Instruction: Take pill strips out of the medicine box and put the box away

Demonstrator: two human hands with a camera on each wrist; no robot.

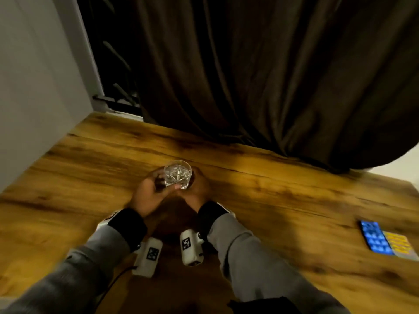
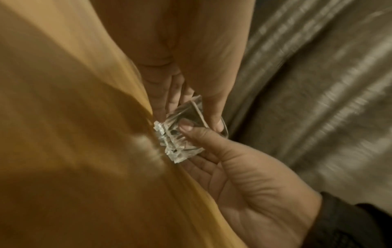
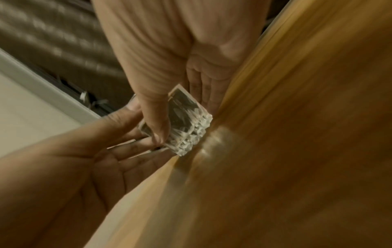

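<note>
A: How many things are on the table (image 1: 283, 184)?
B: One cut glass (image 1: 178, 177), one phone (image 1: 375, 237) with a pill strip (image 1: 401, 245) beside it at the right edge, blurred.
A: And the grip?
B: Left hand (image 1: 147, 196) and right hand (image 1: 197, 189) both curl around the glass, thumbs on its side.
</note>
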